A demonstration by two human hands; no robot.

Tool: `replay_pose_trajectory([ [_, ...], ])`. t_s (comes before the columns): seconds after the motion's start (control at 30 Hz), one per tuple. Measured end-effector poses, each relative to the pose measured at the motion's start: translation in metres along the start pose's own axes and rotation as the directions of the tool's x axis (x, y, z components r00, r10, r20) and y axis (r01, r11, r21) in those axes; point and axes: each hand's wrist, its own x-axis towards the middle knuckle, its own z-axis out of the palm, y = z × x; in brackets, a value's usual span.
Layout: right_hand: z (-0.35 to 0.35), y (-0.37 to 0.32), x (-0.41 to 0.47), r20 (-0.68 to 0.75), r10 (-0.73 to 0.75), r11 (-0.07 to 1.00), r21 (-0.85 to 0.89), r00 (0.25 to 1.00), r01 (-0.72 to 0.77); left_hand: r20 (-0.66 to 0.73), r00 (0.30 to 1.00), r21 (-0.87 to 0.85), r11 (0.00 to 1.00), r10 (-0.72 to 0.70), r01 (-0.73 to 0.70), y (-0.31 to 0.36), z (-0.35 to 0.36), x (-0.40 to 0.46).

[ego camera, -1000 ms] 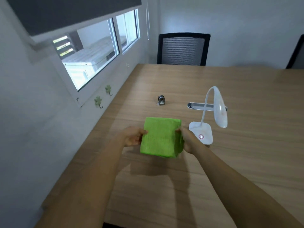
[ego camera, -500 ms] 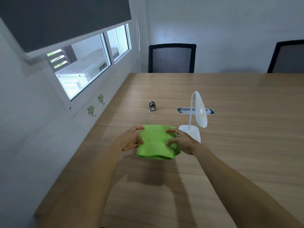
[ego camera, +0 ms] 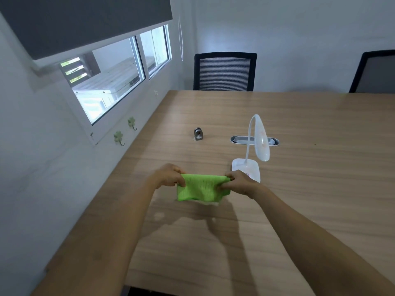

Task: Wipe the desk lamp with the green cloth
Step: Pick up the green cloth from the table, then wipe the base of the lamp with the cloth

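On the wall at far left, a window (ego camera: 115, 82) sits under a half-lowered dark blind (ego camera: 85, 20), and below its sill two clover-shaped hooks (ego camera: 118, 137) are fixed to the wall, just beside the wooden table (ego camera: 310, 210). Over the near part of the table, the left hand (ego camera: 168, 177) pinches the left edge of the green cloth (ego camera: 202, 189), its fingers curled closed on the fabric. The cloth is stretched between both hands and held above the tabletop, its lower edge hanging loose. The right hand (ego camera: 238, 183) grips the cloth's right edge, also closed on it, and covers the near left corner of the lamp's base. Farther back, a small metal object (ego camera: 198, 134) stands alone on the table; what it is cannot be made out. To the right of the hands stands the white desk lamp (ego camera: 259, 139), its thin neck arching up from a flat base and its head drooping downward. Behind the lamp an oval cable grommet (ego camera: 254, 140) is set into the tabletop, partly crossed by the lamp's neck and head. A black mesh chair (ego camera: 224, 71) stands at the far edge, and a second chair (ego camera: 376, 73) is cut off at the right border.
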Motion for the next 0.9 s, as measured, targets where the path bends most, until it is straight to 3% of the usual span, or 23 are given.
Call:
replay_pose_trajectory([
  [0.07, -0.002, 0.003, 0.0, 0.037, 0.047, 0.992, 0.112, 0.998, -0.05, 0.024, 0.999, -0.025, 0.999, -0.034, 0.034, -0.001, -0.001, 0.002],
  [0.13, -0.001, 0.007, -0.001, 0.089, 0.112, 0.934, 0.331, 0.99, -0.135, 0.043, 0.997, -0.107, 0.992, -0.058, 0.062, -0.002, 0.001, 0.004],
  [0.23, 0.001, 0.013, -0.003, 0.14, 0.209, 0.734, 0.631, 0.968, -0.25, 0.152, 0.985, -0.33, 0.935, -0.085, 0.131, -0.002, 0.009, 0.006],
  [0.33, 0.006, 0.02, -0.009, 0.166, 0.315, 0.581, 0.745, 0.934, -0.329, 0.228, 0.968, -0.376, 0.908, -0.104, 0.186, -0.001, 0.021, 0.007],
  [0.43, 0.01, 0.027, -0.013, 0.13, 0.412, 0.448, 0.833, 0.902, -0.325, 0.267, 0.956, -0.398, 0.889, -0.124, 0.227, 0.002, 0.039, 0.011],
  [0.5, 0.009, 0.032, -0.016, 0.153, 0.457, 0.267, 0.916, 0.876, -0.299, 0.288, 0.949, -0.433, 0.866, -0.13, 0.25, 0.005, 0.053, 0.013],
  [0.57, 0.007, 0.038, -0.017, 0.129, 0.417, 0.085, 0.98, 0.9, -0.18, 0.31, 0.943, -0.465, 0.845, -0.123, 0.264, 0.012, 0.07, 0.017],
  [0.63, 0.007, 0.043, -0.018, 0.048, 0.356, -0.017, 0.999, 0.933, -0.044, 0.345, 0.932, -0.481, 0.831, -0.114, 0.279, 0.019, 0.088, 0.022],
  [0.77, 0.005, 0.05, -0.023, -0.033, 0.344, -0.024, 0.999, 0.938, 0.044, 0.442, 0.894, -0.42, 0.864, -0.073, 0.278, 0.036, 0.124, 0.029],
  [0.9, -0.018, 0.056, -0.034, -0.18, 0.402, 0.198, 0.974, 0.898, 0.107, 0.494, 0.87, -0.33, 0.922, -0.016, 0.205, 0.049, 0.146, 0.031],
])
